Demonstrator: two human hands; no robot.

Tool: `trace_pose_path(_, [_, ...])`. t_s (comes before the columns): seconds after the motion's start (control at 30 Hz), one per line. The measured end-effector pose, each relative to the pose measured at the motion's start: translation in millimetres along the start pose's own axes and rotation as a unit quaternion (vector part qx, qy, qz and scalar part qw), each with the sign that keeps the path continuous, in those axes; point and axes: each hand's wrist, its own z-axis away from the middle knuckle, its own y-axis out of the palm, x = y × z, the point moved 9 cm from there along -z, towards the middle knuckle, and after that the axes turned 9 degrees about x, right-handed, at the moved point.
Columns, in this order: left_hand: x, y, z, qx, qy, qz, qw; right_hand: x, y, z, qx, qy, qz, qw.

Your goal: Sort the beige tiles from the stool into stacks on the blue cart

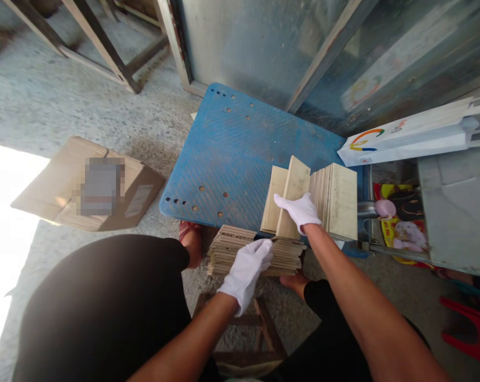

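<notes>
Both my hands wear white gloves. My right hand (299, 210) is closed on a thin beige wooden board (294, 188), held upright and tilted against a row of similar boards (335, 196) standing on edge on the blue platform (232, 154). My left hand (247, 268) rests with fingers curled on top of a flat stack of the same boards (232, 249) lying on the floor between my feet, at the platform's near edge.
A flattened cardboard box (64, 183) lies on the concrete floor to the left. A white paper bag (407, 135) leans at the right beside a grey metal door (287, 48). A wooden stool (255, 329) is under me. Red plastic (470, 329) sits at the lower right.
</notes>
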Motion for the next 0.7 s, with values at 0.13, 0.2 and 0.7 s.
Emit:
trace_pose_path(0.13, [4, 6.6, 4, 0.017, -0.014, -0.04, 0.999, 0, 5, -26, -0.007, 0.063, 0.01, 0.998])
trace_pose_path(0.2, [2, 7.8, 4, 0.027, -0.005, -0.061, 0.998, 1, 14, -33, -0.003, 0.078, 0.026, 0.997])
trace_pose_path(0.7, [-2, 9.6, 5, 0.02, -0.003, -0.264, 0.964, 9, 40, -43, -0.041, 0.122, 0.083, 0.988])
